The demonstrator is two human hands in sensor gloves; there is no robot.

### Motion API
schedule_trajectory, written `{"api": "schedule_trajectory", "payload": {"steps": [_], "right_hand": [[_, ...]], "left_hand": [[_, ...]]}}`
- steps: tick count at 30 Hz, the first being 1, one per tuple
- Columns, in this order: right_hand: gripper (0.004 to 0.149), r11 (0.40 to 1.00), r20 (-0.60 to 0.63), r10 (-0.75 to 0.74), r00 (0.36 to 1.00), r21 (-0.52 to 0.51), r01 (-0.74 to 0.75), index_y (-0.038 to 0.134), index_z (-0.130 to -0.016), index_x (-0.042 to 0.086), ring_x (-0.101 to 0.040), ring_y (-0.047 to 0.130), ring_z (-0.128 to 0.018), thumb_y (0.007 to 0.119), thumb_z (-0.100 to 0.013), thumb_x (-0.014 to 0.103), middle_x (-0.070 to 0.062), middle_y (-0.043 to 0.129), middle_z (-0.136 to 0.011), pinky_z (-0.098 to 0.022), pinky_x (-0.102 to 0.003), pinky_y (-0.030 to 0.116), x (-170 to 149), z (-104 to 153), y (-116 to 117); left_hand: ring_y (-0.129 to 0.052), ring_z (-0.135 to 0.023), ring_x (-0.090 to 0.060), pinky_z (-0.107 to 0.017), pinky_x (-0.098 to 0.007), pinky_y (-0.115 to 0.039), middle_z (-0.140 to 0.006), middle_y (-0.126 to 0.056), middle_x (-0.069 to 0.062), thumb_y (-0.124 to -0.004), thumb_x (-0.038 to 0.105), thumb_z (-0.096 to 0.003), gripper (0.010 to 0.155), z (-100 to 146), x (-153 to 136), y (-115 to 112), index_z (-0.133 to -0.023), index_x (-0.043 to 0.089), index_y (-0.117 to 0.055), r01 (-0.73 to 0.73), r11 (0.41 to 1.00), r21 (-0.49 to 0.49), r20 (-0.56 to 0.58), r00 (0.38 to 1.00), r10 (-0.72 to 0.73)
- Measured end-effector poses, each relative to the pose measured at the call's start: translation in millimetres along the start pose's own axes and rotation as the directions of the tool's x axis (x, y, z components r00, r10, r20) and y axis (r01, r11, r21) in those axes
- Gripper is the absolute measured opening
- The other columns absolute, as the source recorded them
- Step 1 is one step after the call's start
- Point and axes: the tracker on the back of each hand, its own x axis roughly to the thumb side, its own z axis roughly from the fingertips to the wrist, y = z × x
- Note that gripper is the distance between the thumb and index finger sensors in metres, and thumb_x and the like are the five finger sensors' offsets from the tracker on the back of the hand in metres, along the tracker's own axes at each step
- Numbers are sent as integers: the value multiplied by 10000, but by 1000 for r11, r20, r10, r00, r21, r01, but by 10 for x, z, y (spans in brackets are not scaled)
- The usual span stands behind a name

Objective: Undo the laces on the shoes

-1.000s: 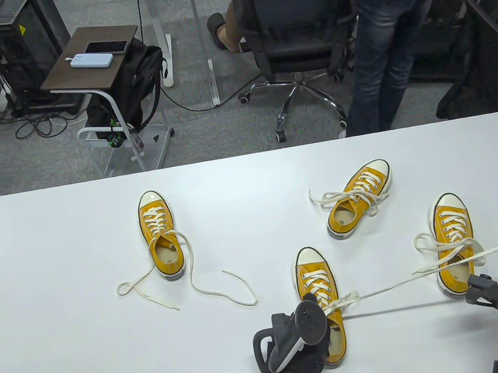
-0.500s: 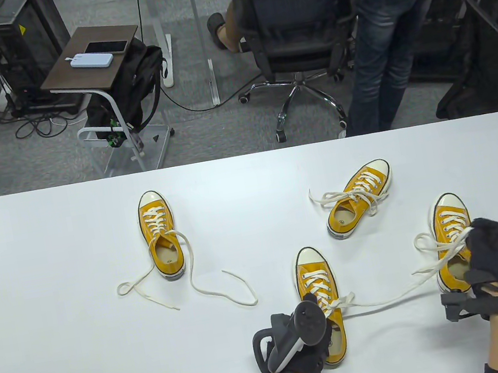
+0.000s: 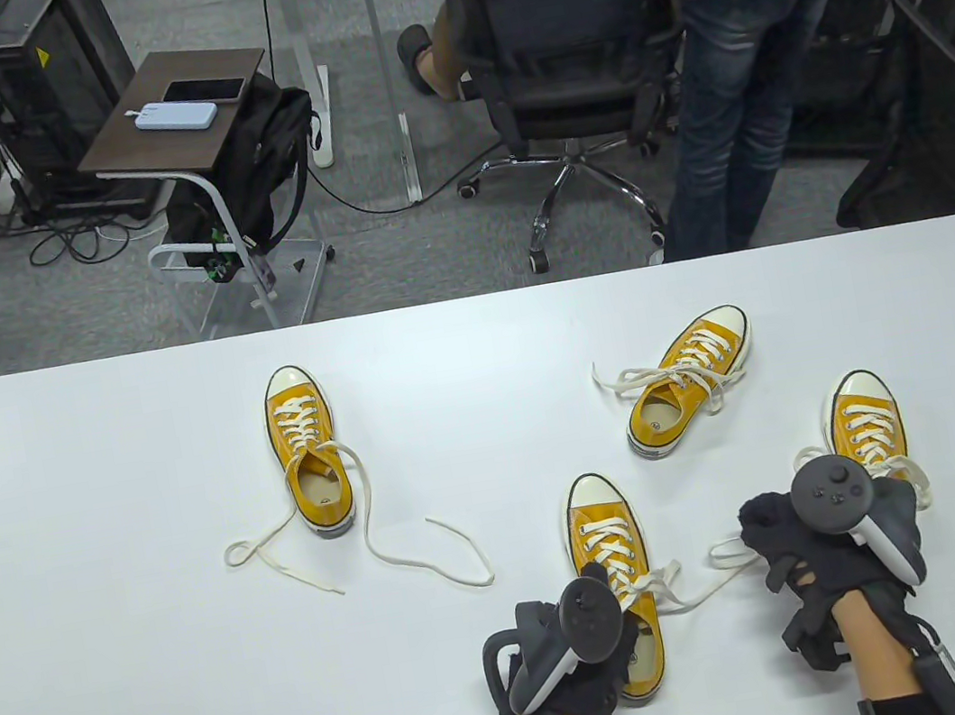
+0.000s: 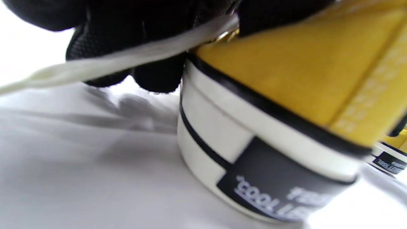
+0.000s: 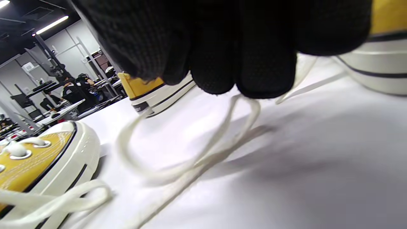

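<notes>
Laces [image 3: 693, 582] cream, slack beside yellow shoe [image 3: 613, 568].

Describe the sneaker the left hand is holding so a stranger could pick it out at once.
On the white table, four yellow low-top sneakers are scattered. Look to the near edge, centre: the sneaker whose heel end sits under the gloved left hand. It alone is the one nearest the person, toe pointing away, with its lace trailing right to the right hand.
</notes>
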Motion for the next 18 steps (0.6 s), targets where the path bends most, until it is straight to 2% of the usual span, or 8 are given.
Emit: {"api": "schedule_trajectory", "payload": {"steps": [2, 5, 6, 9, 12, 14, 16, 18], "right_hand": [[434, 999, 16, -26, 1000, -48, 26, 851, -813, 153, -430, 953, -589, 882, -421, 335, -206, 909, -829, -404, -564, 778, 11, 33, -54], [404, 999, 76, -40, 996, -23, 42, 869, -770, 164, -430, 960, -561, 862, -429, 380, -202, 929, -788, -386, -559, 782, 111, 101, -101], [390, 999, 101, -43, 994, 9, 42, 886, -745, 171, -422, 972, -535, 851, -433, 403, -190, 952, -749, -371, -554, 789, 154, 117, -99], [410, 978, 206, -77, 975, 207, 34, 912, -708, 170, -427, 982, -510, 836, -438, 469, -190, 976, -710, -354, -556, 793, 405, 202, 14], [464, 930, 291, 10, 957, 348, -116, 931, -684, 166, -416, 997, -483, 808, -437, 540, -173, 997, -671, -339, -548, 804, 665, 306, 215], [473, 903, 339, 91, 936, 369, -221, 936, -674, 173, -405, 1003, -478, 804, -433, 559, -159, 1007, -658, -337, -541, 810, 816, 369, 353], [470, 895, 351, 172, 920, 335, -295, 937, -672, 172, -408, 1003, -481, 812, -427, 554, -158, 1009, -655, -337, -544, 810, 914, 403, 462], [480, 873, 359, 237, 903, 329, -360, 933, -675, 176, -404, 1005, -488, 806, -426, 566, -151, 1009, -656, -342, -540, 812, 971, 419, 574]], "left_hand": [[-968, -588, -389, -387, -480, -818, -792, -949, -134, -758, 534, -475, 731, 0, -3, 5, -1099, 195, -587, -1, 1000, -7, 1, 1000, 1], [-966, -591, -393, -388, -482, -818, -792, -950, -137, -756, 537, -471, 733, -5, -23, 4, -1096, 192, -589, -24, 1000, -13, 11, 1000, 24], [-963, -597, -397, -392, -486, -815, -802, -945, -140, -754, 539, -470, 738, -8, -28, 10, -1098, 191, -580, -31, 999, -25, 10, 999, 31], [-956, -610, -402, -400, -489, -810, -823, -934, -148, -756, 553, -464, 762, -16, -59, 30, -1106, 193, -558, -68, 996, -64, 2, 998, 68], [-959, -612, -398, -396, -488, -812, -840, -934, -144, -758, 560, -461, 773, -12, -88, 57, -1112, 201, -546, -84, 993, -81, 2, 996, 84], [-965, -602, -394, -383, -487, -814, -838, -943, -135, -768, 557, -458, 763, 4, -98, 76, -1107, 205, -576, -87, 994, -61, -6, 996, 87], [-973, -597, -384, -375, -481, -818, -836, -946, -121, -774, 561, -455, 742, 40, -90, 143, -1088, 196, -643, -76, 997, -28, -27, 997, 75], [-1005, -547, -350, -336, -461, -837, -761, -993, -78, -812, 512, -451, 611, 75, -65, 218, -979, 208, -786, -80, 994, 74, 6, 997, 80]]}}
